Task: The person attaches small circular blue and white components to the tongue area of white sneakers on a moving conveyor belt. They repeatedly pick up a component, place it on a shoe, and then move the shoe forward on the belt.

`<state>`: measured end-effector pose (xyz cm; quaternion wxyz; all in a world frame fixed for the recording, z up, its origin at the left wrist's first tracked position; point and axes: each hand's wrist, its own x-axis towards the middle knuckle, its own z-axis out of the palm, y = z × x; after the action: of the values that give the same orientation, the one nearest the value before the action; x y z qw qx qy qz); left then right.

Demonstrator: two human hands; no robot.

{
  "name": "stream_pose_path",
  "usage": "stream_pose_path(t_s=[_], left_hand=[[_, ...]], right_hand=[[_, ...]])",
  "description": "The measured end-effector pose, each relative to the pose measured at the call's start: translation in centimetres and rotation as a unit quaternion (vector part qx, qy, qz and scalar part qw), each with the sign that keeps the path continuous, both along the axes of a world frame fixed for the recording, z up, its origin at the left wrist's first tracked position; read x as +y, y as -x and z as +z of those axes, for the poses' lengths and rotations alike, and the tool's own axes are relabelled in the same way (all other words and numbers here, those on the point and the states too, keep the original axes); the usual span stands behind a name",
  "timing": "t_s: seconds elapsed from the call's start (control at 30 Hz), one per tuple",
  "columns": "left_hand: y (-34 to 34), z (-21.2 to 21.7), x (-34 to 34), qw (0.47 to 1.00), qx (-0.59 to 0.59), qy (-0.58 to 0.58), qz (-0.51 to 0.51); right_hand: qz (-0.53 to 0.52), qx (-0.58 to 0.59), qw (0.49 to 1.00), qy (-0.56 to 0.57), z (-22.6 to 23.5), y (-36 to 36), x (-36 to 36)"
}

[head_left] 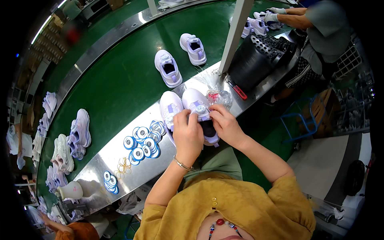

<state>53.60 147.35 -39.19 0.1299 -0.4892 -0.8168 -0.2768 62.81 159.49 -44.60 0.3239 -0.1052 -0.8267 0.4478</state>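
A pair of white and lilac sneakers stands side by side on the metal ledge in front of me, toes pointing away. On the right sneaker (192,97) both of my hands are working around the tongue, where a round silvery piece sits. My left hand (188,132) has bent fingers closed at the left of the tongue and partly hides the left sneaker (169,103). From the right, my right hand (226,123) pinches the edge of the same shoe's opening. Exactly what the fingertips grip is too small to tell.
Round blue-and-white tags (143,143) and yellow rubber bands (123,167) lie left on the ledge. A clear plastic bag (221,98), a red cutter (239,92) and a black bin (250,60) are at right. More sneakers (168,69) stand on the green conveyor belt (116,76). Co-workers stand nearby.
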Motion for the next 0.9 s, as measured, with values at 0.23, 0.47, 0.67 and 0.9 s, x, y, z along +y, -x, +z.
stream_pose_path(t_s=[0.23, 0.47, 0.67, 0.9], left_hand=[[-2.4, -1.3, 0.3, 0.995, 0.098, 0.013, -0.016], [-2.1, -2.4, -0.1, 0.986, 0.163, 0.017, -0.021], [-2.3, -2.7, 0.3, 0.981, 0.19, -0.011, -0.02], [-2.3, -2.7, 0.3, 0.977, 0.21, 0.008, -0.04]], right_hand=[[0.024, -0.007, 0.999, 0.04, -0.2, -0.5, 0.5], [0.077, -0.008, 0.997, 0.03, 5.4, -0.5, 4.7], [0.22, -0.045, 0.968, -0.115, 4.8, 2.7, 5.4], [0.24, -0.055, 0.94, -0.236, 4.4, 2.7, 5.2]])
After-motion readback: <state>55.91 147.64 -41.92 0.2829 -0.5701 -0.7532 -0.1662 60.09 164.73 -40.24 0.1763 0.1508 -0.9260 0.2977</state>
